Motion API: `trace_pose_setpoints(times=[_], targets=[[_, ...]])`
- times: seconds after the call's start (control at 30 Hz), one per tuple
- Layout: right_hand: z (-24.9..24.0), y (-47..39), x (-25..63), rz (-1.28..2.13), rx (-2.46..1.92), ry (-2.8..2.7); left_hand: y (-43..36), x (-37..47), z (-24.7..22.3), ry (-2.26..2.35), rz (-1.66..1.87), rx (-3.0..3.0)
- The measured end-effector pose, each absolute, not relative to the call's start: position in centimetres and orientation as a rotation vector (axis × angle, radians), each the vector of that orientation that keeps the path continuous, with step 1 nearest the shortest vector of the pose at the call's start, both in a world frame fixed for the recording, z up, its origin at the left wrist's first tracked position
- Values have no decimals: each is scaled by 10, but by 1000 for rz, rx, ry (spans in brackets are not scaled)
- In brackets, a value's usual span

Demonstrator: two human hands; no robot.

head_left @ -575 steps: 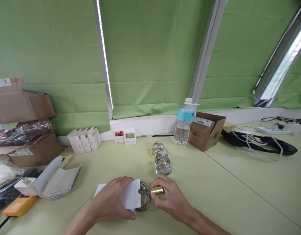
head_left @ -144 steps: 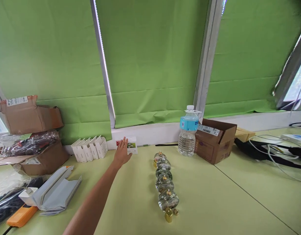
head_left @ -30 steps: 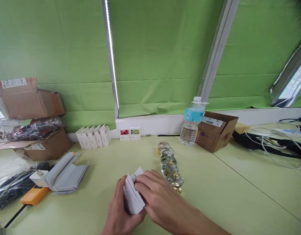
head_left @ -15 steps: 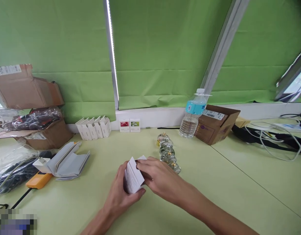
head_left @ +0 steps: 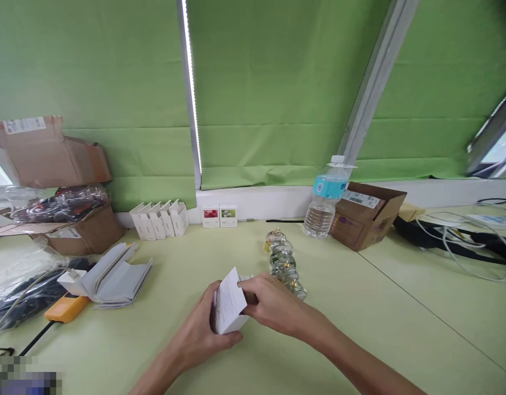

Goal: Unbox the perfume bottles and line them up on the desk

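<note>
Both hands on a small white box, low centre of the frame.

The left hand (head_left: pixel 203 332) grips the box (head_left: pixel 229 302) from below and behind, fingers wrapped round it. The right hand (head_left: pixel 273 307) is closed on the box's near-right edge, fingertips at its open top flap; whether it pinches anything inside is hidden. Over the last second the box has tipped more upright and its flap now stands raised, so the hands look to be working at its opening. Just right of the hands a row of glass bottles (head_left: pixel 283 263) runs up the table (head_left: pixel 401 329). Folded cartons (head_left: pixel 117 277) lie at left, small boxes (head_left: pixel 158 219) stand further back, and a water bottle (head_left: pixel 324 200) is at upper right.
</note>
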State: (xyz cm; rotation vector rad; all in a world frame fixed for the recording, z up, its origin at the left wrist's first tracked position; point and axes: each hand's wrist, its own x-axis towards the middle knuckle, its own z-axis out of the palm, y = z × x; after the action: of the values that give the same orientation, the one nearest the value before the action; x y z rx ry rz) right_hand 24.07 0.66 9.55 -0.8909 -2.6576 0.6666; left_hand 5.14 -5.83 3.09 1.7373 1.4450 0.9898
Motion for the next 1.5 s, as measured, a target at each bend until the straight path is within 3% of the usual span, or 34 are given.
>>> trace_pose_setpoints(times=[0.27, 0.5, 0.67, 0.93, 1.2, 1.5], targets=[[101, 2, 235, 565, -876, -2513, -56, 50, 27, 1413, 1070, 1695], [87, 9, 233, 943, -964, -2513, -54, 43, 20, 1392, 1108, 1728], [88, 2, 233, 610, -1030, -2531, -53, 43, 19, 1409, 1101, 1746], [75, 21, 235, 760, -966, -2594, -55, 42, 17, 1442, 1100, 1794], [73, 15, 240, 443, -933, -2747, -55, 45, 12, 1406, 1142, 1758], [58, 24, 235, 801, -885, -2583, -57, 45, 20, 1432, 1137, 1768]])
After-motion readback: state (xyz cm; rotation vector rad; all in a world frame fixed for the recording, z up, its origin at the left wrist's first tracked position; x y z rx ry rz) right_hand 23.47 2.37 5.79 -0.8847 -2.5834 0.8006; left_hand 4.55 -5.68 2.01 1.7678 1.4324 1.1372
